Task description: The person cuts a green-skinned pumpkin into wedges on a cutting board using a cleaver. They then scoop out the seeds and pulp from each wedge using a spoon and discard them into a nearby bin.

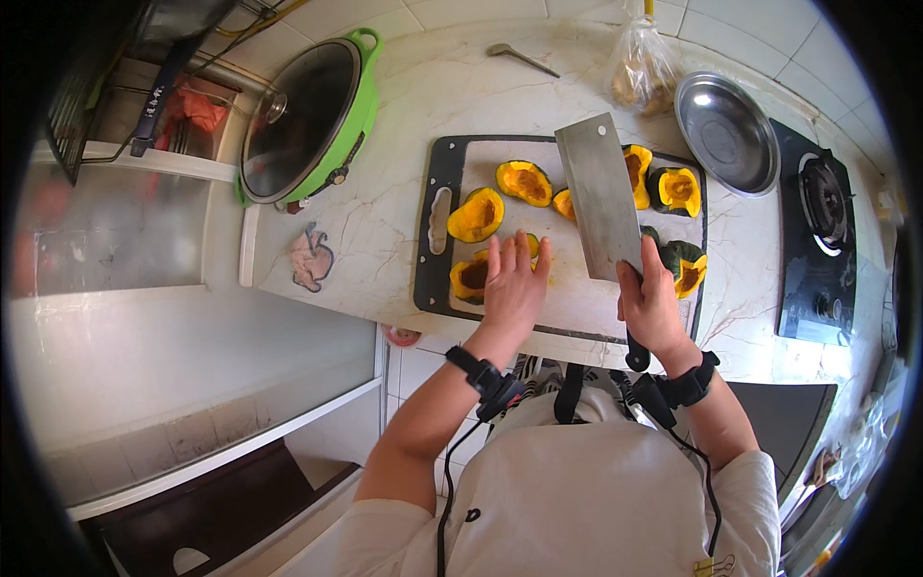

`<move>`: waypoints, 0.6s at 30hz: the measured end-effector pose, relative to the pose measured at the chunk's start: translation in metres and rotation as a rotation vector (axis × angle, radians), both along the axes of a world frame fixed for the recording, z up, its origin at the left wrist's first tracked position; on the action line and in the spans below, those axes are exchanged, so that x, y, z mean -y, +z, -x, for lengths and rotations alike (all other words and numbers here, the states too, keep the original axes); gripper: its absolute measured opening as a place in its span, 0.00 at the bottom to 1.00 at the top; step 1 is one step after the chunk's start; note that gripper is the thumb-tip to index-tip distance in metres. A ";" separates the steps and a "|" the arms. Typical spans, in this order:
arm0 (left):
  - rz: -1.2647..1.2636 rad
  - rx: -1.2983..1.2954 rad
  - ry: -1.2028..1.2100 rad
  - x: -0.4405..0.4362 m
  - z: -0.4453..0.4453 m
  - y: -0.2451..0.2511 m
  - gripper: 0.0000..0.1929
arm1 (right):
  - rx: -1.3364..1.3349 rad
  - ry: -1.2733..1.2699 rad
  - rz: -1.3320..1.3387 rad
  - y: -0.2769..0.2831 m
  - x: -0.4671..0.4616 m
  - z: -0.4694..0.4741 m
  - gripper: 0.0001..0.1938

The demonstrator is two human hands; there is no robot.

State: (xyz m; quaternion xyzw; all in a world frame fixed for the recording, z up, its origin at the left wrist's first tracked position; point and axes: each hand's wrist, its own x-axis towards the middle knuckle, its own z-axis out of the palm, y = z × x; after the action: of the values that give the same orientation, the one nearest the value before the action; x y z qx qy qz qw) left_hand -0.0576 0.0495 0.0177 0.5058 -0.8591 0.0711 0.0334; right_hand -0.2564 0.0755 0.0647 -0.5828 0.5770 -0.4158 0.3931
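Observation:
My right hand (pixel 650 306) grips the black handle of a Chinese cleaver (pixel 595 195). Its broad steel blade is raised over the cutting board (pixel 570 306) and hides part of the pieces behind it. Palm down, my left hand (pixel 516 285) has its fingers apart over the board's front left, beside a hollowed squash piece (pixel 470 280); whether it touches that piece is unclear. Two orange-fleshed squash pieces (pixel 477 215) (pixel 524 183) lie further back. On the right are more dark-green-skinned pieces (pixel 678 190) (pixel 689 270).
A green electric pan with a glass lid (pixel 306 119) stands left, near a crumpled cloth (pixel 312 258). Behind the board are a spoon (pixel 523 59) and a plastic bag (pixel 644 65). A metal bowl (pixel 728 135) overlaps the gas stove (pixel 807 288) on the right.

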 end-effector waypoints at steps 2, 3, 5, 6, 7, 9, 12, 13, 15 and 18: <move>-0.028 0.329 -0.055 0.003 0.013 -0.007 0.19 | 0.022 -0.026 -0.060 0.005 -0.005 0.003 0.10; -0.054 0.473 -0.091 0.005 0.015 -0.009 0.19 | 0.030 -0.034 -0.086 0.007 -0.007 0.005 0.09; 0.061 0.425 -0.126 0.011 0.016 -0.013 0.18 | 0.030 -0.029 -0.121 0.012 -0.012 0.010 0.10; 0.011 0.384 -0.099 0.013 0.017 -0.014 0.18 | 0.006 -0.023 -0.066 0.013 -0.014 0.012 0.10; -0.026 0.337 -0.068 0.015 0.019 -0.015 0.17 | 0.008 -0.023 -0.063 0.015 -0.016 0.015 0.10; 0.015 0.309 -0.040 0.019 0.022 -0.015 0.16 | -0.010 -0.048 -0.164 0.016 -0.019 0.022 0.09; -0.031 0.226 0.050 0.026 0.029 -0.008 0.14 | 0.031 -0.026 -0.112 0.016 -0.024 0.031 0.09; -0.112 0.199 0.080 0.029 0.030 -0.003 0.13 | 0.031 -0.045 -0.154 0.016 -0.026 0.033 0.09; -0.170 -0.101 0.166 0.037 0.026 0.011 0.14 | 0.089 -0.032 -0.143 0.015 -0.030 0.037 0.10; -0.383 -1.155 0.360 0.030 0.007 0.030 0.14 | 0.090 -0.031 -0.162 0.016 -0.032 0.041 0.13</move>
State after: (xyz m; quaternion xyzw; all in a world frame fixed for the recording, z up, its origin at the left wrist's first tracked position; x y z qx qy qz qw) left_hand -0.0643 0.0199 0.0480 0.5962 -0.6013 -0.3638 0.3880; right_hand -0.2974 0.1079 0.0806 -0.5207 0.5995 -0.3995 0.4581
